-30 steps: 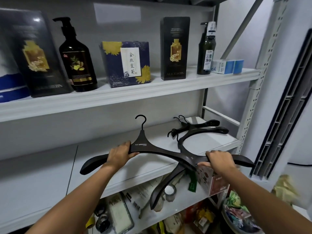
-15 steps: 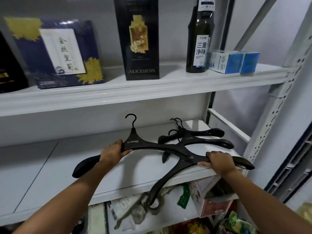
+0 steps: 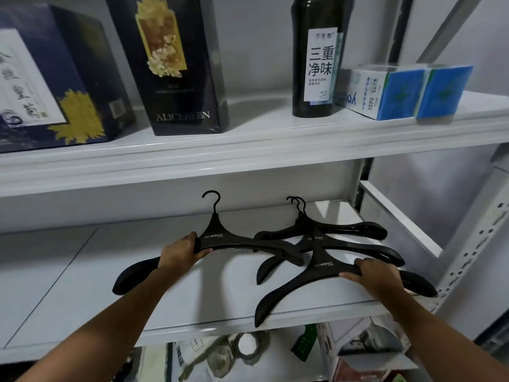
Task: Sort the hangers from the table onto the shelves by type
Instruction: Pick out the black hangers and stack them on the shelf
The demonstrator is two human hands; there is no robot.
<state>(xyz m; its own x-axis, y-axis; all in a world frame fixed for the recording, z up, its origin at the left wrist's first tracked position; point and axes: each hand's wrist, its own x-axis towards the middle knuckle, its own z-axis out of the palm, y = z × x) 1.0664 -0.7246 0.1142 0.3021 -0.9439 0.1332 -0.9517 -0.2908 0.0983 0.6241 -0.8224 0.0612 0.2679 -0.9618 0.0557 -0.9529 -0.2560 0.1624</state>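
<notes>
The left hand (image 3: pixel 180 253) is closed around one shoulder of a black hanger (image 3: pixel 220 238), fingers curled over its top edge and thumb underneath. That arm of the hanger sticks out past the hand to the left, while its hook points toward the back of the middle shelf (image 3: pixel 82 285) and its other arm crosses the pile on the right. The right hand (image 3: pixel 377 277) grips a second black hanger (image 3: pixel 322 267), fingers wrapped over its right shoulder and thumb along the lower edge. This one lies at the shelf's front, one arm reaching past the front lip. Just behind it, two more black hangers (image 3: pixel 344 230) lie stacked flat on the shelf, hooks together, touching the held ones where the arms overlap.
</notes>
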